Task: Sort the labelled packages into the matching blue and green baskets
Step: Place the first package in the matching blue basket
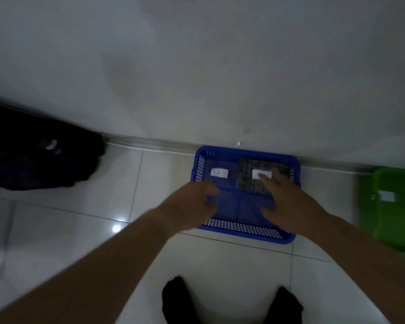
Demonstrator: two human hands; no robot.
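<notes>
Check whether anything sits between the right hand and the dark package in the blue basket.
Nothing visible does. The right hand reaches over the blue basket, its fingers already over the white label on the dark package. Actual contact is too blurred to confirm.

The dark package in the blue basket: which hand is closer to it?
The right hand. Its fingertips reach over the dark package at its white label. The left hand hovers over the blue basket at the near left, apart from the package.
</notes>
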